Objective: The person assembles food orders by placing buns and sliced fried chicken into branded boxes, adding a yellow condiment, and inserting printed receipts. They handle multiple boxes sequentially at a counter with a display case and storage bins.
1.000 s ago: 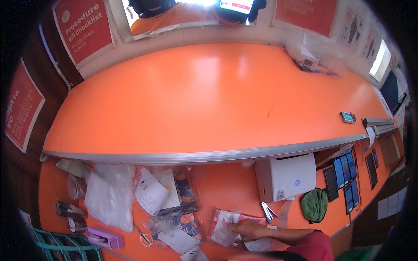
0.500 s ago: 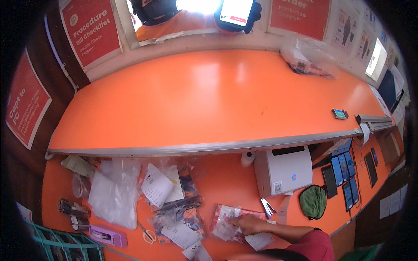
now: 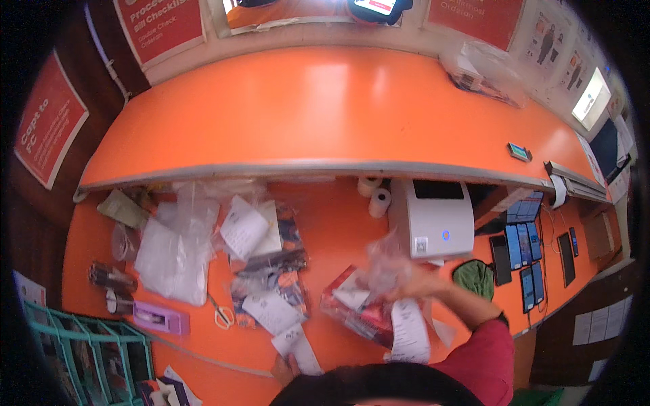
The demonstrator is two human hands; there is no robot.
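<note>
The orange tabletop (image 3: 332, 237) carries a boxy white machine (image 3: 440, 223) with a square printed label (image 3: 422, 245). A flat red package in clear plastic (image 3: 372, 319) lies below and left of the fingers of the right hand (image 3: 414, 281), which grasp bunched transparent film (image 3: 387, 260). A long white receipt (image 3: 409, 331) with dark printed lines lies along the package's right side. The left hand (image 3: 283, 371) is mostly hidden beside a narrow white slip (image 3: 306, 355); I cannot tell whether its fingers hold it.
</note>
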